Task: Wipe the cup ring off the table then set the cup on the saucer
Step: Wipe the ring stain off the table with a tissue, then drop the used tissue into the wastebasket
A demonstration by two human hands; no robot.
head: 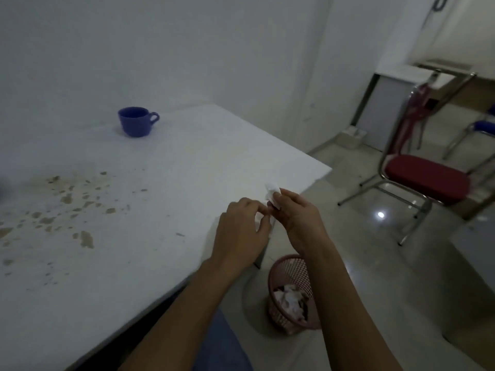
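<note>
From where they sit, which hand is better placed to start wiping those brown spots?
Probably the left hand. Both hands pinch the white tissue at the table's corner, but the brown spots lie to the left, nearer it than the right hand.

You see a blue ceramic cup (pixel 137 121), brown speckled stains (pixel 67 204) on the white table (pixel 187 156), and a pink mesh basket (pixel 293 293).

White walls (pixel 187 49), red chair (pixel 426 175)
</note>
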